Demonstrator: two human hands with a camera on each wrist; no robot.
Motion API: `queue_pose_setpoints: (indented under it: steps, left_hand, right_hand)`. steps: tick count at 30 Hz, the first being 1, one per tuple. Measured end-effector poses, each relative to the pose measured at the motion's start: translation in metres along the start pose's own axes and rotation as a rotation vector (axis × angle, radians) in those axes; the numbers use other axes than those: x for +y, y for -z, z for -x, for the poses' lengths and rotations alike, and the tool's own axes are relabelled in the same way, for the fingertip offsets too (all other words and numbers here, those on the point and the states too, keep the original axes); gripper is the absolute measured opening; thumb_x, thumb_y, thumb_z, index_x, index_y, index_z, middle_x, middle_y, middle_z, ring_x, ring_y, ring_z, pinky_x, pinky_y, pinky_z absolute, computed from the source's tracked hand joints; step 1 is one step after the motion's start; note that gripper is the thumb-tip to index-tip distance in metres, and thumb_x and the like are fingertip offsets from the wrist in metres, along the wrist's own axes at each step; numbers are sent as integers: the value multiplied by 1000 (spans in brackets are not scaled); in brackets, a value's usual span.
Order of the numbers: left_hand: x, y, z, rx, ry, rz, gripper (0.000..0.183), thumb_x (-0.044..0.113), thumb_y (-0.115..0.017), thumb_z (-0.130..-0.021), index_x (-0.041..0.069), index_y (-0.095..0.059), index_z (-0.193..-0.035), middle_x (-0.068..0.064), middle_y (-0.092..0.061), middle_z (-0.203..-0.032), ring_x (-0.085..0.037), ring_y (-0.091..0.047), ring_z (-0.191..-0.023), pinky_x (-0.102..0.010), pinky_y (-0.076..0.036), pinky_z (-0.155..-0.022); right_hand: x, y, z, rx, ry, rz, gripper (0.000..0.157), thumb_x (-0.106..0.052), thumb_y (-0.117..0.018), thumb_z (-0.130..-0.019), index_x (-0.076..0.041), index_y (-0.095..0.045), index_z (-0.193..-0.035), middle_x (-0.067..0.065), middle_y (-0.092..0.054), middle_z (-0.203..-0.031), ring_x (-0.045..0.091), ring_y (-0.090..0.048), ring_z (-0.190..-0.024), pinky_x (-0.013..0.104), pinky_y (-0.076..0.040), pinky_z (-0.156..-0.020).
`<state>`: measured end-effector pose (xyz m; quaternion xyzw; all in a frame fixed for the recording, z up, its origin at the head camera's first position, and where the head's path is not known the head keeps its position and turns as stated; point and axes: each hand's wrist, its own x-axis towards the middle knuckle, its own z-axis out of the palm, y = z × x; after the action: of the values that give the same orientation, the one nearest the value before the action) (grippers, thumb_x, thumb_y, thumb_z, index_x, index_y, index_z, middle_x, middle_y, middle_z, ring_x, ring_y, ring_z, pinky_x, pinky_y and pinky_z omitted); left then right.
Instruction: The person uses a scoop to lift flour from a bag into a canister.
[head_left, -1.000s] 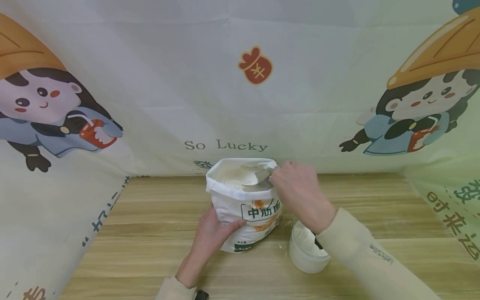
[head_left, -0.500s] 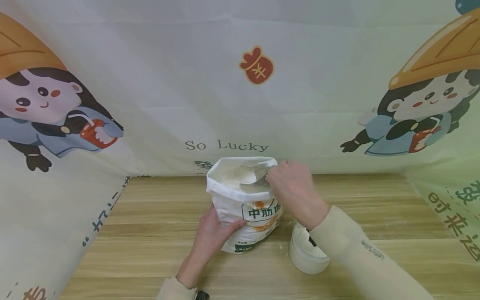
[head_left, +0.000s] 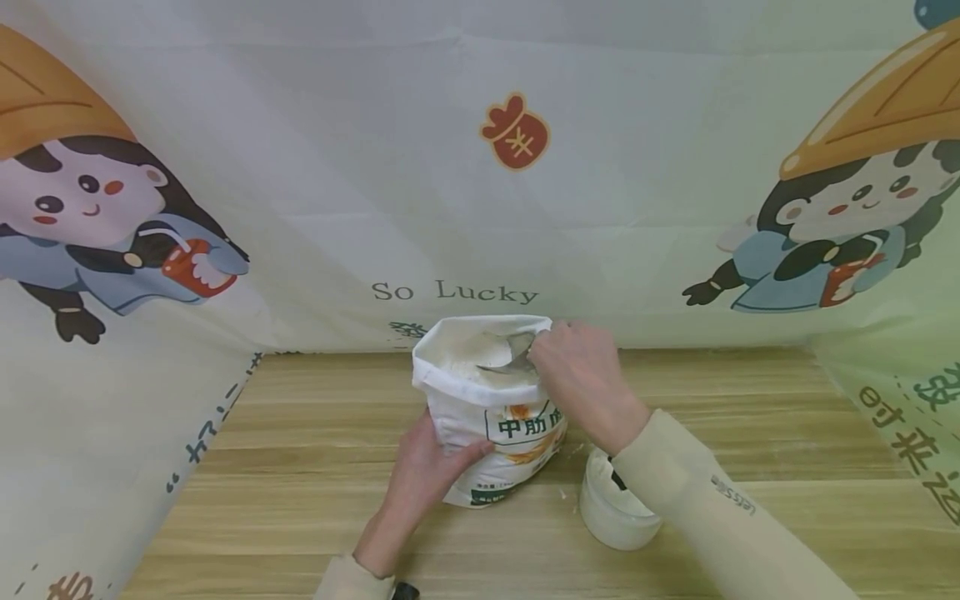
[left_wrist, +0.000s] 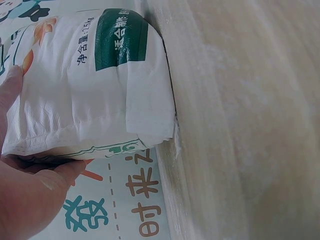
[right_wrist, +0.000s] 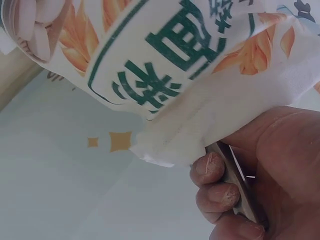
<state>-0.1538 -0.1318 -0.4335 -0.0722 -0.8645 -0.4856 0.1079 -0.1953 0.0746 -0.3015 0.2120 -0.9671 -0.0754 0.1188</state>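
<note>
A white flour bag (head_left: 465,425) stands upright on the table, its top rolled outward and flour (head_left: 461,354) showing inside. My left hand (head_left: 422,462) grips its left side, thumb across the front; in the left wrist view, the other fingers reach round the bag's edge. Over the right rim, my right hand (head_left: 581,371) holds a metal scoop (head_left: 519,360), whose blade dips into the flour. The right wrist view shows flour-dusted fingers (right_wrist: 217,195) curled round the scoop's handle (right_wrist: 240,187). Part of the blade is hidden in the bag.
A round tub (head_left: 618,521) of white powder stands right of the bag, partly under my right forearm. White specks lie between them on the wooden table (head_left: 300,483). A printed cloth (head_left: 360,167) rises closely behind the bag.
My right hand and forearm have shifted slightly left, bringing the scoop a little further into the bag, and its blade has tilted. My left hand and the bag stay nearly still.
</note>
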Motion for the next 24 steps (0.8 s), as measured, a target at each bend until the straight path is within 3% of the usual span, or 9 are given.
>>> queue_pose_setpoints:
  steps: [5,9,14,20,24]
  left_hand:
    - [0,-1,-1,0,-2,5,62,25,-91,-79,10,-59,-130,-8,-72,-115,-26,-68,-106,-49,-56,-90]
    - [1,-1,-1,1,3,4,62,24,-91,-79,10,-59,-130,-8,-72,-116,-27,-68,-106,-49,-56,-91]
    - [1,-1,-1,5,-11,-6,63,25,-91,-79,8,-59,-130,-9,-72,-116,-28,-68,-106,-50,-56,-90]
    - [-1,0,0,0,-15,-5,64,26,-90,-81,6,-58,-132,-11,-72,-118,-30,-68,-108,-51,-57,-91]
    - [-1,-1,0,3,-10,-10,64,25,-90,-81,6,-58,-133,-11,-72,-118,-30,-68,-108,-51,-57,-91]
  right_hand:
    - [1,-5,-1,17,1,-28,20,-5,-64,-99,-16,-79,-89,6,-56,-73,19,-50,-65,32,-46,-45]
    - [3,-8,-3,26,-10,-73,16,-17,-66,-102,-13,-80,-94,5,-56,-73,19,-50,-65,30,-45,-45]
    - [6,-14,-5,35,-15,-119,33,-34,-64,-103,-6,-77,-92,5,-54,-73,19,-50,-63,28,-44,-46]
    - [8,-18,-6,39,-11,-155,32,-35,-64,-104,-6,-75,-95,3,-55,-74,18,-51,-65,28,-44,-48]
    - [11,-22,-5,109,14,-183,29,-34,-68,-102,-7,-73,-93,2,-55,-73,18,-50,-65,29,-44,-48]
